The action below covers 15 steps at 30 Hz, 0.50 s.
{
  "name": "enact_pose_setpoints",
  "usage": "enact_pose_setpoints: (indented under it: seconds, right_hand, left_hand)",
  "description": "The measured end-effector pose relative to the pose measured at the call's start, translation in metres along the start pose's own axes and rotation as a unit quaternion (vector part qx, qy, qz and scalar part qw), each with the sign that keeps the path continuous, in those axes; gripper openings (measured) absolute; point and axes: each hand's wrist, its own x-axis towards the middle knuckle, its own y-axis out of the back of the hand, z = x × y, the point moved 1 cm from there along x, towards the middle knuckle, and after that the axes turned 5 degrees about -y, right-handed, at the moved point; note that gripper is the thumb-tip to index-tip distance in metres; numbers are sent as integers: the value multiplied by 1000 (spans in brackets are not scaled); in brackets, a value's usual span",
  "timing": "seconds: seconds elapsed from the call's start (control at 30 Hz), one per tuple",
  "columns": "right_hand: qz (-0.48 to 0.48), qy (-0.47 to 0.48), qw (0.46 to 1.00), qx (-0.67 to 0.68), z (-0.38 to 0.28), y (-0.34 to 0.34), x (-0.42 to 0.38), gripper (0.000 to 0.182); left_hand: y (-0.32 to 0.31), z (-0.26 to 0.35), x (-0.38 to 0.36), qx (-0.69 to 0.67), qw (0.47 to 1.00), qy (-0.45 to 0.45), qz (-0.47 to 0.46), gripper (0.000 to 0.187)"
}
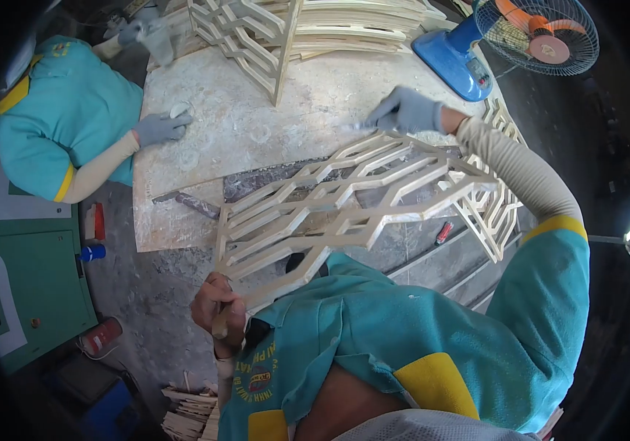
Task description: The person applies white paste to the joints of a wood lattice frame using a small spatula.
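A pale wooden lattice panel (315, 195) with zigzag bars is tilted between my body and the table. My left hand (219, 305), bare, has its fingers wrapped round the panel's near left corner. Above the panel's far edge is my right hand (407, 110) in a grey glove, its fingers closed on a thin pale tool (351, 127). The tool is blurred, and I cannot make out its kind. Its tip points left, over the white-smeared tabletop (300, 121).
Across the table, a co-worker's gloved hand (162, 126) holds a small round white thing. Another lattice panel (248, 44) stands at the back beside stacked wooden pieces (351, 29). A blue fan (462, 59) stands at the far right; a green machine (28, 272) is at left.
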Motion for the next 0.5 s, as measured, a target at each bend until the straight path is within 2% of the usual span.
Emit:
enact_pose_setpoints:
  seconds: [0.03, 0.1, 0.17, 0.23, 0.27, 0.33, 0.37, 0.43, 0.47, 0.5]
  right_hand:
    - [1, -7, 997, 73, -15, 17, -13, 37]
    - [120, 36, 990, 60, -39, 45, -44, 37]
    - [238, 102, 957, 132, -50, 72, -80, 36]
    - [343, 116, 906, 217, -70, 81, -129, 42]
    - [329, 118, 891, 289, -65, 82, -153, 43]
    - [403, 113, 853, 310, -45, 67, -183, 35]
    - [406, 74, 864, 288, -33, 54, -195, 37]
    - [408, -9, 887, 215, 0, 19, -203, 35]
    - [392, -31, 891, 229, 12, -4, -198, 28]
    - [372, -35, 909, 185, 22, -28, -187, 30]
  left_hand:
    - [0, 0, 5, 0, 1000, -4, -5, 25]
    - [-1, -4, 20, -16, 999, -1, 38, 23]
    - [-3, -5, 42, -36, 998, 4, 53, 23]
    - [-8, 4, 68, -22, 996, 20, 80, 26]
    - [-9, 5, 78, -26, 997, 17, 72, 26]
    - [-5, 4, 97, 69, 990, 36, 115, 29]
    - [-7, 5, 106, 151, 984, -20, 97, 31]
    - [-9, 3, 120, 151, 984, -27, 94, 31]
    - [-5, -4, 123, 47, 992, 39, 110, 30]
    - [-1, -10, 127, -57, 983, 102, 139, 29]
